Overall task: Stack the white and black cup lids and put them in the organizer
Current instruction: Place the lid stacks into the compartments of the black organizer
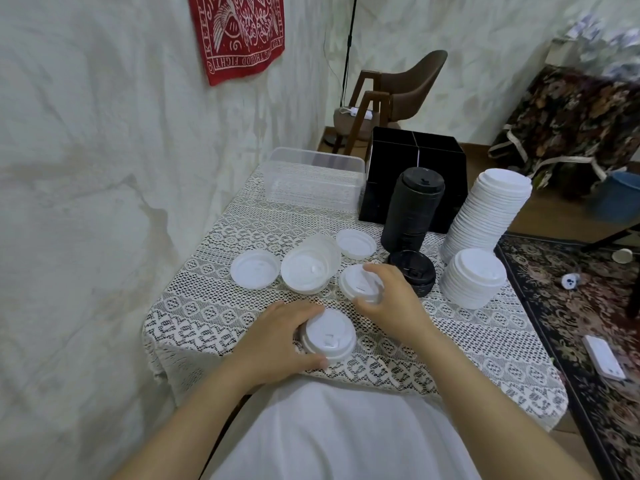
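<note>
**Both hands on white lids near the front edge**

Head view: the left hand (pixel 277 337) curls round a short lid pile (pixel 329 336) at 6 o'clock, likely steadying it as a base. At 1 o'clock from it, the right hand (pixel 391 299) grips a single white lid (pixel 360 284) by its rim, probably to add next. The organizer (pixel 415 161) waits at 12 o'clock behind the black stack (pixel 412 209). Bare tablecloth (pixel 467 344) at 4 o'clock gives room to move.

2 blk lid stacks (pixel 412 206) (pixel 414 276), 1 organizer (pixel 446 188)
</note>
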### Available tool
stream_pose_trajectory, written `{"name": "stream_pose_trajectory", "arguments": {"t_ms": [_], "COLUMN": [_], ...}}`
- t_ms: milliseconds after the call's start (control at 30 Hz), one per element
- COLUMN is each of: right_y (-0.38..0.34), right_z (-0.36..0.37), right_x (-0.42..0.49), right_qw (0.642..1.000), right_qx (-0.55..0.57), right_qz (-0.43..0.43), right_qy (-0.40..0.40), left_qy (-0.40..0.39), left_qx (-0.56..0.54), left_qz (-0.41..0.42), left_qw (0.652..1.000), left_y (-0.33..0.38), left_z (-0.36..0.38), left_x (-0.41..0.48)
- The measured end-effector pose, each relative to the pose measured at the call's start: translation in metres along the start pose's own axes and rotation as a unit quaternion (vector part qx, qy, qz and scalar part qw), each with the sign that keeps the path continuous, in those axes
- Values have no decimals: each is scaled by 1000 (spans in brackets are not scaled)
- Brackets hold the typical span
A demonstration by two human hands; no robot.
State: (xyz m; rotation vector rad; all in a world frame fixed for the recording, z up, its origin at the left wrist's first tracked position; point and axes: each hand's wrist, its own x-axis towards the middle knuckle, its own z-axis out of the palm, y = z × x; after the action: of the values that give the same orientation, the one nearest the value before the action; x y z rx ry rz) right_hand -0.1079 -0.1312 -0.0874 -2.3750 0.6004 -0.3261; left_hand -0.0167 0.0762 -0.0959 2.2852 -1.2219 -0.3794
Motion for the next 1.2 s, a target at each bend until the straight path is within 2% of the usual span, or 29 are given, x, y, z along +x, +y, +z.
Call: {"name": "stream_pose_trajectory", "arguments": {"t_ms": [100, 200, 333, 500, 700, 933, 1200], "right_y": [3, -4, -15, -10, -8, -6, -2], "right_z": [-7, -8, 4, 14, 20, 26, 29], "right_x": [-22, -38, -46, -43, -44, -44, -45], "right_qw": [998, 992, 983, 978, 979, 983, 983], "right_qx": [58, 95, 77, 48, 28, 24, 15], "right_qz": [-18, -72, -125, -137, -131, -117, -136], "right_qy": [5, -38, -113, -147, -153, -140, -119], "left_qy": [-11, -20, -1, -3, -14, -22, -30], "left_qx": [-7, -27, -71, -88, -49, -54, -26], "left_qz": [0, 3, -3, -15, -5, -7, 15], "left_qw": [1000, 999, 997, 996, 999, 998, 999], "left_y": [-1, -4, -9, -11, -10, -14, -10], "left_z": [-3, -3, 1, 2, 2, 3, 3], "left_x": [-1, 0, 1, -1, 0, 0, 1]}}
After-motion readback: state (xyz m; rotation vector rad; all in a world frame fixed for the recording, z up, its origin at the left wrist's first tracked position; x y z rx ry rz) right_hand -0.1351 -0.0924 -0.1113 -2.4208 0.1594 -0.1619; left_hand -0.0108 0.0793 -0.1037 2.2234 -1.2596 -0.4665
